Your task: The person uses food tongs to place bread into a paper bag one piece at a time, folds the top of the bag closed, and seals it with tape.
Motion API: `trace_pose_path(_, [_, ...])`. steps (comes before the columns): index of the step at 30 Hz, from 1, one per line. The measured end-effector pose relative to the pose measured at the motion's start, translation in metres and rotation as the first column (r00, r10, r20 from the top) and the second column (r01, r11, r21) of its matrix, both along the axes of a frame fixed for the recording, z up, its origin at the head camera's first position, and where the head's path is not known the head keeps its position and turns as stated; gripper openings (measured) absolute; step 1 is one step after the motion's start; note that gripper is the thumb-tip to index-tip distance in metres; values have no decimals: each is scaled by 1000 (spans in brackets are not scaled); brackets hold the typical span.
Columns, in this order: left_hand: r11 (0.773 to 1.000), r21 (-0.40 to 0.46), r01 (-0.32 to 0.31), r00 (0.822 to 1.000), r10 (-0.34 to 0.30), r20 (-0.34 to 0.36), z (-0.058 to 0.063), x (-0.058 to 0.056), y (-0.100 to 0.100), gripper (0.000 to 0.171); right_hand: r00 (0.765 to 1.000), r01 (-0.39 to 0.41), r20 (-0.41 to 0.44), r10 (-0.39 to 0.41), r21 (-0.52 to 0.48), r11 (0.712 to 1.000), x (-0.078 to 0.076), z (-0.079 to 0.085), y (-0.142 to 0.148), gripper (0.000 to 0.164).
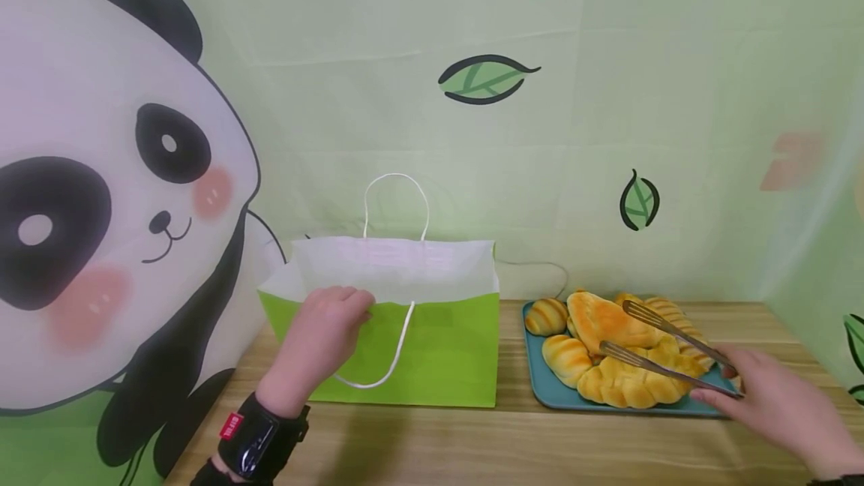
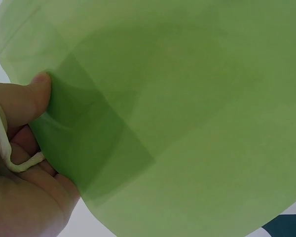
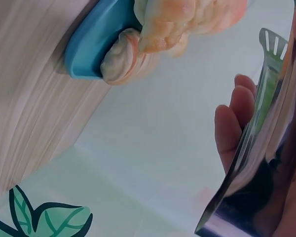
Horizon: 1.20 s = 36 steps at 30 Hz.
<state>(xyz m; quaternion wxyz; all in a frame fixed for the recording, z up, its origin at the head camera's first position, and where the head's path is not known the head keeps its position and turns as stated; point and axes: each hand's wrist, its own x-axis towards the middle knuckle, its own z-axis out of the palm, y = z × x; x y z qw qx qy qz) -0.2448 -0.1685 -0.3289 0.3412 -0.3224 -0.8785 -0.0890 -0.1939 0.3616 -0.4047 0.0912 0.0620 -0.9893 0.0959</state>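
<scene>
A green paper bag (image 1: 439, 351) with a white inside and white cord handles stands with its mouth open. My left hand (image 1: 331, 325) pinches its near rim between thumb and fingers, and in the left wrist view the handle cord (image 2: 22, 163) runs across the palm. On the right, my right hand (image 1: 776, 396) holds metal tongs (image 1: 682, 336), their two slotted tips spread apart over a blue tray (image 1: 547, 388) heaped with bread. Among the loaves are a braided loaf (image 1: 634, 381) and a small striped roll (image 1: 547, 317). Nothing shows between the tong tips.
Bag and tray stand on a wood-grain table (image 1: 432, 441), with the bag left of the tray. Behind them hangs a pale green backdrop (image 1: 540, 171) printed with leaves and a large panda (image 1: 121, 171). A thin cord (image 1: 540, 265) runs behind the tray.
</scene>
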Motion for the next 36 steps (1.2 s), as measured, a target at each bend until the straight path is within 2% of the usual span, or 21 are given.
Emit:
trace_pose_path(4, [1000, -1, -2, 1000, 2, 3, 0, 0, 0, 18, 1000, 13, -24, -12, 19, 1000, -2, 1, 1, 75])
trace_pose_path(7, [1000, 0, 0, 1000, 0, 0, 0, 0, 0, 18, 999, 24, -33, -23, 29, 999, -4, 1, 3, 74])
trace_pose_path(17, [1000, 4, 6, 1000, -6, -3, 0, 0, -1, 18, 997, 74, 25, -76, 60, 995, -12, 2, 1, 83])
trace_pose_path(24, [1000, 13, 13, 1000, -13, 0, -1, 0, -1, 18, 994, 78, 70, -83, 73, 994, -18, 4, 0, 90])
trace_pose_path(36, [1000, 5, 11, 1000, -11, -5, -1, -1, -1, 17, 992, 81, 93, -89, 89, 993, -26, 5, 0, 95])
